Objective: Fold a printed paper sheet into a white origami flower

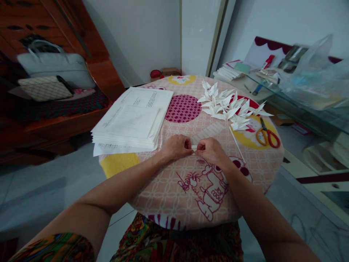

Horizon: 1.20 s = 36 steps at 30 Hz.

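My left hand (177, 146) and my right hand (211, 151) meet at the middle of a round table (169, 193) covered with a pink patterned cloth. Both hands are closed in a pinch on a small folded piece of white paper (194, 147) that shows between the fingertips. Most of that paper is hidden by the fingers. A thin white paper strip (236, 142) lies just right of my right hand. Several folded white paper cranes (229, 107) are heaped at the far right of the table.
A thick stack of white printed sheets (133, 120) lies at the table's far left. Orange-handled scissors (266, 135) rest near the right edge. A glass-topped shelf (300, 105) with bags and papers stands to the right. A wooden bench (62, 120) with bags is on the left.
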Motion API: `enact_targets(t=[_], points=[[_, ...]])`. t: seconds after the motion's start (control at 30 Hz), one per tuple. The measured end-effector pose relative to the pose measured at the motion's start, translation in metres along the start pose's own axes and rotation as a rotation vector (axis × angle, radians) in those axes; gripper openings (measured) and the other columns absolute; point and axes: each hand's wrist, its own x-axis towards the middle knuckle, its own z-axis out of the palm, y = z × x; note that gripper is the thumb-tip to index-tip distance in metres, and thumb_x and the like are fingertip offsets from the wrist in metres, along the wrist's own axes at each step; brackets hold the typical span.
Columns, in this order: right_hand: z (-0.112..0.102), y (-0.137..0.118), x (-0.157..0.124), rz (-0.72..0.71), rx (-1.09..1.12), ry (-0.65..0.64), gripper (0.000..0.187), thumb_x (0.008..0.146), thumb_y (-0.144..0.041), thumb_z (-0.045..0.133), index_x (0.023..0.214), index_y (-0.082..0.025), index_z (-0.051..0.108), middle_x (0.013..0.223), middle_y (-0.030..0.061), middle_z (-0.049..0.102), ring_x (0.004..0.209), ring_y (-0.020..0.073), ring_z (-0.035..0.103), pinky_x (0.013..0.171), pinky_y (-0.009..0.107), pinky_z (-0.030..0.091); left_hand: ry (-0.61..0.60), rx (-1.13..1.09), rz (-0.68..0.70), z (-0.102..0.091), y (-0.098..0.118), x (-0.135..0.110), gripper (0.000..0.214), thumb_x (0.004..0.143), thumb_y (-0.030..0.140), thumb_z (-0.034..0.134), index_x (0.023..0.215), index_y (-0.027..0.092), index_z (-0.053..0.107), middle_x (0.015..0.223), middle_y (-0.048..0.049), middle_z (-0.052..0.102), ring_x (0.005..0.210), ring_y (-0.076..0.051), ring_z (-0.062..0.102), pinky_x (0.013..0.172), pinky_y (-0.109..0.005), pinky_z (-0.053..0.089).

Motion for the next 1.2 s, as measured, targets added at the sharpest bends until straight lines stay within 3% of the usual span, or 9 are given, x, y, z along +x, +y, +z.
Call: enact_targets(t=[0.2,0.53,0.63,0.77,0.97,1.2], points=[[-0.001,-0.005,-0.001,0.030,-0.121,0.017,0.004,0.073,-0.016,0.070,0.072,-0.016,0.074,0.071,0.0064,0.072,0.066,0.0163,0.060,0.061,0.027,0.038,0.003,-0.004,-0.001,-0.001,0.001,-0.001,0.011,0.071,0.028,0.071,0.073,0.017,0.074,0.066,-0.0015,0.067,0.061,-0.014,0.056,0.058,-0.026,0.035],[-0.020,0.014,-0.006,0.056,-0.131,-0.042,0.012,0.064,-0.006,0.065,0.063,-0.015,0.073,0.060,0.0042,0.066,0.059,0.0150,0.057,0.058,0.027,0.036,0.001,-0.016,0.015,0.000,-0.001,0.000,0.010,0.070,0.028,0.070,0.069,0.017,0.071,0.066,-0.0006,0.066,0.061,-0.014,0.055,0.057,-0.026,0.032],[-0.023,0.014,-0.006,0.037,-0.076,0.004,0.008,0.068,-0.009,0.066,0.065,-0.014,0.072,0.061,0.0036,0.066,0.058,0.0140,0.057,0.057,0.026,0.036,0.001,-0.011,0.016,0.000,-0.001,0.000,0.012,0.070,0.029,0.070,0.070,0.017,0.071,0.065,-0.0003,0.066,0.061,-0.013,0.055,0.057,-0.026,0.032],[-0.014,0.004,-0.002,-0.012,0.055,0.086,0.007,0.076,-0.016,0.066,0.074,-0.015,0.073,0.065,0.0032,0.069,0.060,0.0140,0.060,0.058,0.024,0.038,0.011,-0.006,0.014,0.000,-0.001,0.000,0.014,0.071,0.031,0.069,0.070,0.017,0.072,0.065,-0.0003,0.066,0.060,-0.014,0.055,0.056,-0.026,0.033],[0.003,-0.005,0.000,-0.024,0.044,0.011,0.010,0.072,-0.009,0.065,0.070,-0.015,0.072,0.066,0.0050,0.070,0.061,0.0147,0.061,0.058,0.025,0.038,0.013,-0.023,0.039,0.001,-0.003,0.000,0.012,0.070,0.029,0.069,0.069,0.017,0.071,0.063,0.0003,0.065,0.059,-0.013,0.055,0.055,-0.025,0.032],[0.002,-0.001,0.000,-0.006,0.041,0.006,0.010,0.071,-0.009,0.065,0.071,-0.015,0.072,0.066,0.0041,0.070,0.061,0.0144,0.060,0.059,0.025,0.039,0.006,-0.162,0.124,0.002,-0.014,0.000,0.006,0.067,0.017,0.065,0.071,0.014,0.069,0.062,0.0017,0.062,0.058,-0.011,0.055,0.058,-0.023,0.037]])
